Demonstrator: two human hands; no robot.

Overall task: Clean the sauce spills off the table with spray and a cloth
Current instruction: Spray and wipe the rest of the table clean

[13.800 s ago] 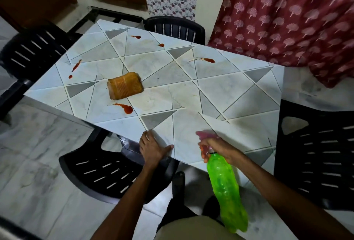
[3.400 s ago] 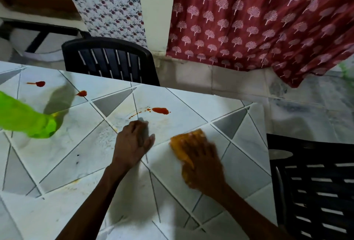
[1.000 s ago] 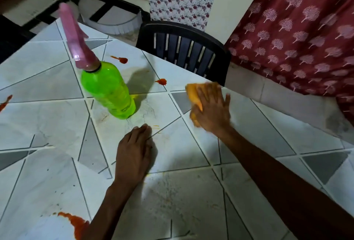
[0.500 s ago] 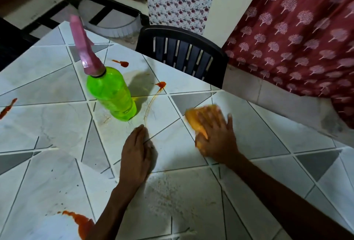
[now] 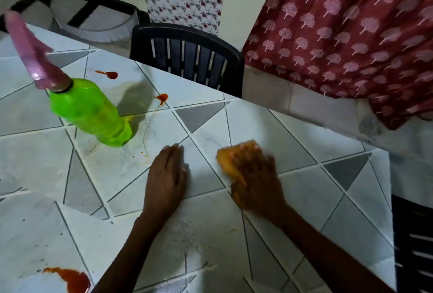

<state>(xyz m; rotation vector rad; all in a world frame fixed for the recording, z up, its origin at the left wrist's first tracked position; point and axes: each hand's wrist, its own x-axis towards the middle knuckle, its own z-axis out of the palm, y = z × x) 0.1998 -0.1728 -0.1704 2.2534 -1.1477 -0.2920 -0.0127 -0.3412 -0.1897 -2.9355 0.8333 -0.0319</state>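
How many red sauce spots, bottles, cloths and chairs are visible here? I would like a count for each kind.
sauce spots: 3
bottle: 1
cloth: 1
chairs: 2
Total: 7

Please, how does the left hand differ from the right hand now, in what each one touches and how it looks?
The left hand lies flat on the bare table; the right hand presses on the orange cloth. The left hand looks sharp; the right hand is blurred. The left hand is nearer the green spray bottle than the right hand. Both are palm down on the tabletop.
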